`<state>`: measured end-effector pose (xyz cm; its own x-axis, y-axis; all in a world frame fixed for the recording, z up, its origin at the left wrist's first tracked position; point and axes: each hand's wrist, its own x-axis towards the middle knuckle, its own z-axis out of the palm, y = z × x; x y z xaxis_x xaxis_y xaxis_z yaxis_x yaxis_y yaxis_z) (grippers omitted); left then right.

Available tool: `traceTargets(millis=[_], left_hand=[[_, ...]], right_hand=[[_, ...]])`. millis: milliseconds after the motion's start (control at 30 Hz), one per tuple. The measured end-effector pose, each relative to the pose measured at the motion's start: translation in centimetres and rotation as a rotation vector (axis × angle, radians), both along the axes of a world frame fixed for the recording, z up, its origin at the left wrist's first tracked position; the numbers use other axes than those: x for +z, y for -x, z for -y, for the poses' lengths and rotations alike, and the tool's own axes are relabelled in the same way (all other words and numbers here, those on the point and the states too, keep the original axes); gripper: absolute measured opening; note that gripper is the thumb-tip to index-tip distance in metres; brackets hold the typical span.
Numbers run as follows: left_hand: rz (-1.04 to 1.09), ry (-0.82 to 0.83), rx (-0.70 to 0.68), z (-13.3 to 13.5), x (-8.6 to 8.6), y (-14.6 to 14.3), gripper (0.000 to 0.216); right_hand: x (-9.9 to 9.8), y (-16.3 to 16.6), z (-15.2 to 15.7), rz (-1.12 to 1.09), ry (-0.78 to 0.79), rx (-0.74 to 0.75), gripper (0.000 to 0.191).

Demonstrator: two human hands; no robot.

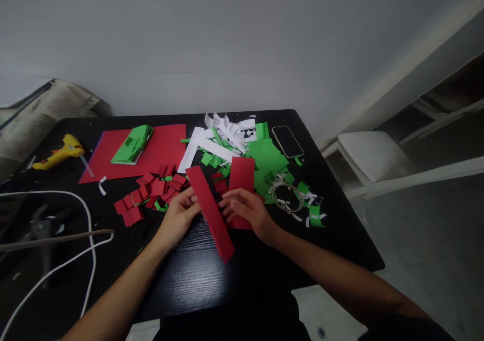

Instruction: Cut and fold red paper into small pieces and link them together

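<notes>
A long red paper strip [210,212] is tilted above the black table. My left hand [180,215] grips it near its middle, the thumb on the near face and some fingers hidden behind it. My right hand [249,212] is just right of the strip, fingers loosely bent and apart, over another red paper piece [242,174] lying on the table. To the left of my left hand lies a pile of small red paper pieces [159,187] with a few green scraps among them.
A yellow glue gun [62,153] and a red sheet [166,147] bearing a folded green paper stack [132,144] are at left. White paper strips [212,147], green paper [266,154], a phone [288,141] and a ring [274,197] lie at right. A white cable [91,230] crosses the left side.
</notes>
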<state>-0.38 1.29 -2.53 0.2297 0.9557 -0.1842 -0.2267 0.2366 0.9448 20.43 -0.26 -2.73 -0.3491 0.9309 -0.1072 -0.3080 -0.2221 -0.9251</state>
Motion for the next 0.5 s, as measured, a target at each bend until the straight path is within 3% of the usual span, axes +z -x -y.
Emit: traceTargets(millis=[133, 267, 500], left_hand=[[-0.017, 0.048, -0.191, 0.4, 0.9, -0.5, 0.034], [-0.048, 0.062, -0.298, 0.9, 1.1, -0.9, 0.041], [-0.046, -0.062, -0.271, 1.1, 0.8, -0.8, 0.031]], right_hand=[[-0.2, 0.2, -0.3, 0.028, -0.011, -0.071, 0.035], [0.1, 0.3, -0.4, 0.080, 0.022, -0.144, 0.034], [0.4, 0.3, -0.4, 0.132, 0.033, -0.113, 0.036]])
